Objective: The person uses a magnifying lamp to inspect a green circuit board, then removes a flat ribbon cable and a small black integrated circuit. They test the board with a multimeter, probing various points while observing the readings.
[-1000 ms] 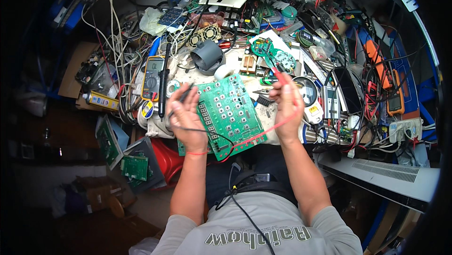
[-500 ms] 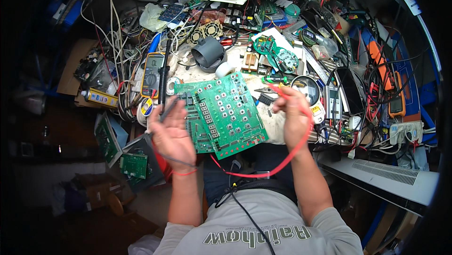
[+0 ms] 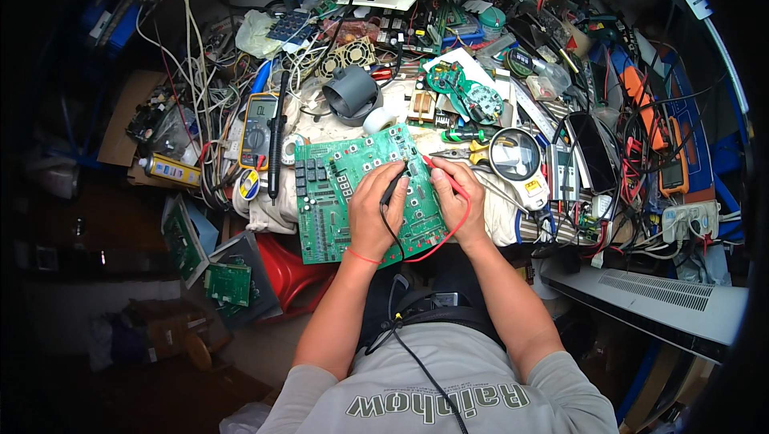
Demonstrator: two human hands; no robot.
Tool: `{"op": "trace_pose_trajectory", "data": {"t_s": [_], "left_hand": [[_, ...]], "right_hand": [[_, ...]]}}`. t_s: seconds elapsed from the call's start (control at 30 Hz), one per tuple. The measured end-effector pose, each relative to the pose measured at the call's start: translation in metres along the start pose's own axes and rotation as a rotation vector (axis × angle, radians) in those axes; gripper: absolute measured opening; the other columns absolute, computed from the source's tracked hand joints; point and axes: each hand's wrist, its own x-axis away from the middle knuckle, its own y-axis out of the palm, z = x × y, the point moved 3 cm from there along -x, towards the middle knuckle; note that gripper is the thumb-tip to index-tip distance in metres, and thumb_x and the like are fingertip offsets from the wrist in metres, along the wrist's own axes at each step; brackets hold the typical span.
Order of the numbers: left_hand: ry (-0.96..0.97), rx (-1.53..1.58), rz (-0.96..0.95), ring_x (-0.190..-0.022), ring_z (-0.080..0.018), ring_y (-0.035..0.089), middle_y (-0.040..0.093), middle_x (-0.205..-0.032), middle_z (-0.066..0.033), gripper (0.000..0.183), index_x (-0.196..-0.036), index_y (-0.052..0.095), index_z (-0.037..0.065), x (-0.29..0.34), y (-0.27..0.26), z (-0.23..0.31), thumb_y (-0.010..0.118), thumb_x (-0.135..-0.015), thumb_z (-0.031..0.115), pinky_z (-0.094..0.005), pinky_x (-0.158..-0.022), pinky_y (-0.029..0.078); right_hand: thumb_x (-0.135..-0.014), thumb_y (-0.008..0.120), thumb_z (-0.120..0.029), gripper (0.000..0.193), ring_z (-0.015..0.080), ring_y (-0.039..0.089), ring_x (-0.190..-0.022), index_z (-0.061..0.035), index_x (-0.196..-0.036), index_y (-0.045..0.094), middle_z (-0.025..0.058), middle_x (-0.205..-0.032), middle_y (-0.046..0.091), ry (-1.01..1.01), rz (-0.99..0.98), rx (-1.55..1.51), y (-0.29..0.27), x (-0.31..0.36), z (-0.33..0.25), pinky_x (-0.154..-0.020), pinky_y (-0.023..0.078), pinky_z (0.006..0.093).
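Two overlapping green circuit boards lie in front of me: a relay board (image 3: 320, 230) on the left, and a board with push buttons and a digit display (image 3: 416, 210) over its right side. My left hand (image 3: 372, 214) rests over the boards, closed around a black test probe (image 3: 390, 190) whose tip points at the button board's upper part. Beside it, my right hand (image 3: 460, 202) pinches a red test probe (image 3: 428, 162), its tip close to the same area. Whether the tips touch the board is too small to tell. A yellow multimeter (image 3: 257, 134) lies to the left.
Behind the boards stand a grey cylindrical holder (image 3: 350, 94) and a roll of white tape (image 3: 379, 120). A magnifying glass (image 3: 515, 155), pliers (image 3: 465, 154) and a green screwdriver (image 3: 465, 135) lie to the right. Tangled cables and electronic parts crowd the bench's back and sides.
Both hands have come together over the boards from either side. The probes now point down at the button board, and the red lead no longer hangs in a wide loop.
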Motion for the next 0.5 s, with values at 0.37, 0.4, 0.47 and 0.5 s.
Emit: {"op": "trace_pose_trajectory", "data": {"t_s": [0.37,0.4,0.47,0.5], "left_hand": [[0.013,-0.084,-0.010,-0.108,-0.0364,0.072,0.075,-0.114,-0.0180,0.020,-0.115,0.073,0.001,0.0019,0.0045,-0.0017,0.072,-0.098,0.012,-0.0437,-0.096,0.056],[0.021,-0.096,-0.014,-0.108,-0.0363,0.072,0.075,-0.114,-0.0179,0.020,-0.115,0.073,0.001,0.0016,0.0055,-0.0015,0.072,-0.098,0.012,-0.0438,-0.096,0.056],[0.021,-0.093,-0.013,-0.108,-0.0363,0.072,0.075,-0.114,-0.0178,0.020,-0.115,0.073,0.001,0.0016,0.0059,-0.0010,0.071,-0.098,0.012,-0.0438,-0.096,0.056],[0.021,-0.092,-0.011,-0.108,-0.0363,0.072,0.075,-0.114,-0.0178,0.020,-0.115,0.073,0.001,0.0015,0.0058,-0.0007,0.071,-0.098,0.012,-0.0437,-0.096,0.056]], "right_hand": [[-0.099,0.069,-0.007,0.014,0.0218,0.073,-0.085,0.0044,-0.106,0.073,0.0139,-0.096,0.074,-0.006,0.054,0.018,-0.0006,-0.0020,-0.0041,-0.078,0.057,0.0317],[-0.098,0.070,-0.007,0.014,0.0220,0.073,-0.085,0.0044,-0.106,0.073,0.0139,-0.096,0.074,0.001,0.053,0.016,-0.0006,-0.0025,-0.0042,-0.079,0.057,0.0319],[-0.098,0.070,-0.007,0.015,0.0225,0.073,-0.085,0.0045,-0.106,0.073,0.0139,-0.096,0.074,0.008,0.052,0.014,-0.0007,-0.0031,-0.0050,-0.079,0.057,0.0321],[-0.098,0.070,-0.007,0.015,0.0227,0.073,-0.085,0.0044,-0.106,0.074,0.0139,-0.096,0.074,0.011,0.047,0.020,-0.0007,-0.0033,-0.0056,-0.079,0.057,0.0322]]}}
